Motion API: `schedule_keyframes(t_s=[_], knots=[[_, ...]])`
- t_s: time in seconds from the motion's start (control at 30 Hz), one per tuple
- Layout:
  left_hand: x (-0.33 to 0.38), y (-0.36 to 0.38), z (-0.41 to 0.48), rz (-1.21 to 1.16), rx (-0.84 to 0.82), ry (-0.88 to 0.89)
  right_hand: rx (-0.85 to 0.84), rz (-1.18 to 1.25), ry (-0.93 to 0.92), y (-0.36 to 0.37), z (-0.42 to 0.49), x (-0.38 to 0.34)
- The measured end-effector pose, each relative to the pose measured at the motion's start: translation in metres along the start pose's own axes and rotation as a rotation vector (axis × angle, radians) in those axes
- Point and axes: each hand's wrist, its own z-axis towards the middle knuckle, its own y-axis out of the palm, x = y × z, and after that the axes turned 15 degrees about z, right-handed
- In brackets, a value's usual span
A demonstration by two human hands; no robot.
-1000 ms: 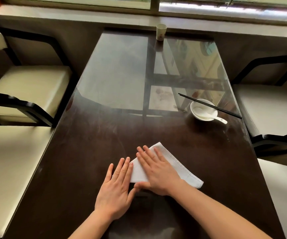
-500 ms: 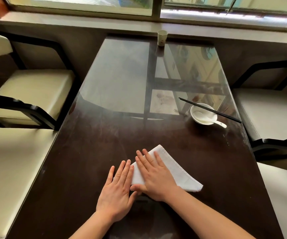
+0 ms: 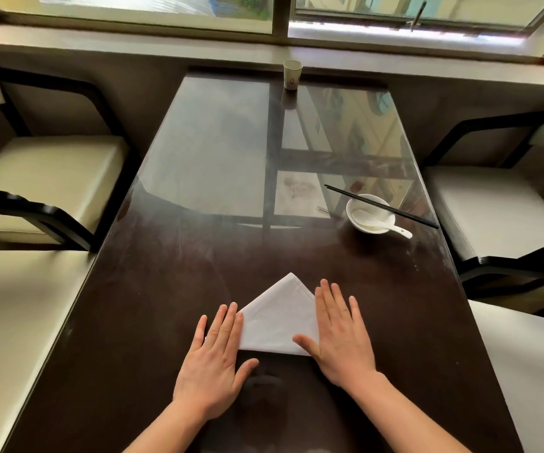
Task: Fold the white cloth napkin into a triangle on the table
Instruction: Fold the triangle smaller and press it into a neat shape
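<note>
The white cloth napkin lies flat on the dark glass-topped table near its front edge, folded into a triangle with its tip pointing away from me. My left hand rests palm down with fingers spread on the napkin's left corner. My right hand lies flat on the right corner, thumb on the cloth. Both corners are hidden under the hands. Neither hand grips anything.
A white bowl with a white spoon and black chopsticks across it stands at the right. A paper cup stands at the far edge by the window sill. Cream-seated chairs flank both sides.
My right hand has slid from the middle of the napkin to its right corner. The napkin now lies squared to me, tip away. My left hand stays at the left corner.
</note>
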Motion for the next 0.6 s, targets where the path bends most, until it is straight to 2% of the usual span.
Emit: schedule_keyframes(t_s=[0.13,0.3,0.43,0.6], knots=[[0.001,-0.002,0.0,0.011,-0.012,0.011,0.016,0.019,0.11,0.005,-0.025,0.017],[0.003,-0.011,0.007,0.001,-0.007,0.007,0.022,0.021,0.115,0.006,-0.024,0.017],[0.02,-0.014,0.025,0.0,0.004,0.084,0.022,0.005,0.11,0.006,-0.026,0.018],[-0.005,-0.003,0.015,0.009,-0.058,-0.029,0.028,0.026,0.097,0.007,-0.026,0.02]])
